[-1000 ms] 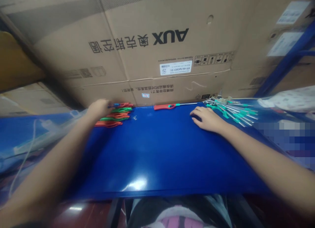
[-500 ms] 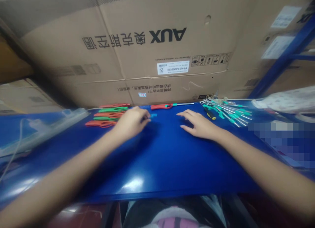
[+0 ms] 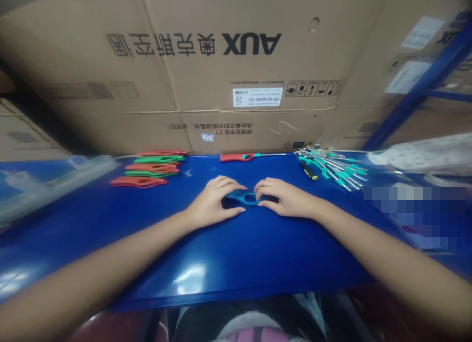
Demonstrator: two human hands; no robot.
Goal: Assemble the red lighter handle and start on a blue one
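A blue lighter handle (image 3: 250,200) with an oval trigger opening lies between my two hands, over the middle of the blue tabletop. My left hand (image 3: 215,200) curves loosely around its left end, fingers along the far side and thumb on the near side. At the other end, my right hand (image 3: 285,197) pinches it with bent fingers and thumb, hiding that end. Beyond my hands lies a red lighter (image 3: 236,157) with a green collar and a metal tube. To the left, several red, orange and green lighter handles (image 3: 151,168) lie in a row.
Metal lighter tubes with green collars (image 3: 334,167) are heaped at the right, beside a yellow-and-black screwdriver (image 3: 310,171). A large cardboard box (image 3: 206,91) stands along the back edge. Clear plastic (image 3: 66,182) lies at the left, and a blue metal frame (image 3: 416,86) rises at the right.
My left hand has brought the blue lighter handle nearer and to the right. My right hand has moved left and closed on its right end.
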